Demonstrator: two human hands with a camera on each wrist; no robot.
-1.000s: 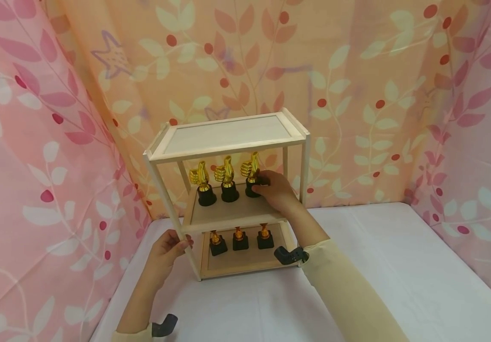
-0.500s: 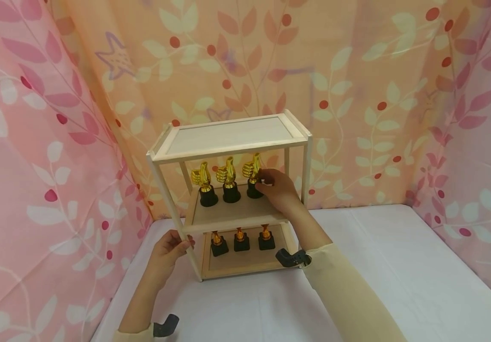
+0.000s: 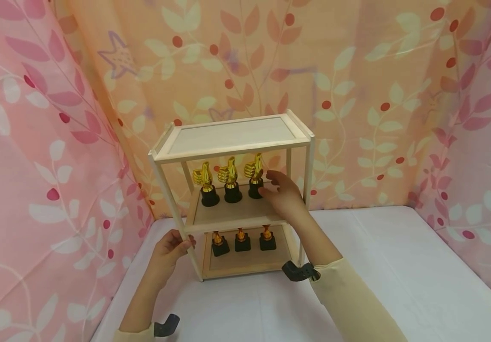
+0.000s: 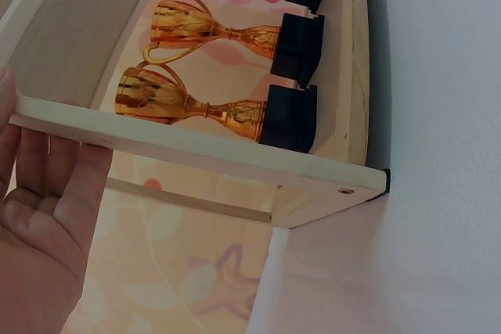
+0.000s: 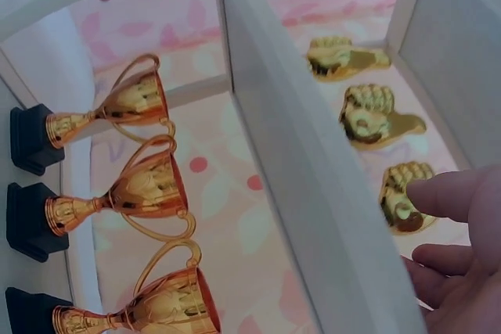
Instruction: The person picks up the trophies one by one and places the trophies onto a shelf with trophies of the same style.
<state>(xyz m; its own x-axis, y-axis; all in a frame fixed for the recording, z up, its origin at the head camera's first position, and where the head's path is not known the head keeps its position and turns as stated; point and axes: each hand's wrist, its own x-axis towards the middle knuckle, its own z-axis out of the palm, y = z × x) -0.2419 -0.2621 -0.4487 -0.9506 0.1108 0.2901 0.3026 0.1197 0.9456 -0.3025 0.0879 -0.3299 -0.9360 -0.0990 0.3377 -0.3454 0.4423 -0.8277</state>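
A small pale wooden shelf rack has three levels. On its middle level stand three gold thumbs-up trophies with round black bases: a left trophy, a middle trophy and a right trophy. Three gold cup trophies on square black bases line the bottom level. My left hand grips the rack's front left post, its fingers curled behind the wood in the left wrist view. Beside the right thumbs-up trophy, my right hand has thumb and fingers spread apart, with nothing pinched between them.
The rack stands on a white-covered table. Behind it hangs an orange leaf-print curtain, and a pink curtain closes off the left side. Shelf boards and posts bound the space around my right hand.
My right hand has let go of the right thumbs-up trophy and drawn slightly to the right, its fingers parting. That trophy stays standing in the row. The left hand keeps its grip on the post.
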